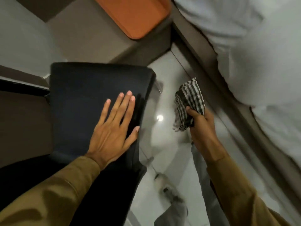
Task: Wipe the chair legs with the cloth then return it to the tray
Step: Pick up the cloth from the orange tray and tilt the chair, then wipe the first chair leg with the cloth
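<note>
A dark chair (84,95) with a flat black seat fills the left middle of the view; its legs are hidden below the seat. My left hand (114,126) lies flat on the seat near its right edge, fingers spread. To the right, over the pale floor, my right hand (202,126) grips a bunched black-and-white checked cloth (189,101), which sticks up from the fist. An orange tray (135,15) rests at the top on a grey-brown surface, beyond the chair.
A bed with white bedding (260,62) runs along the right side, its grey-brown frame edging a narrow strip of glossy pale floor (159,131). A grey-brown table or cabinet (78,39) carries the tray. Blurred feet show at the bottom middle.
</note>
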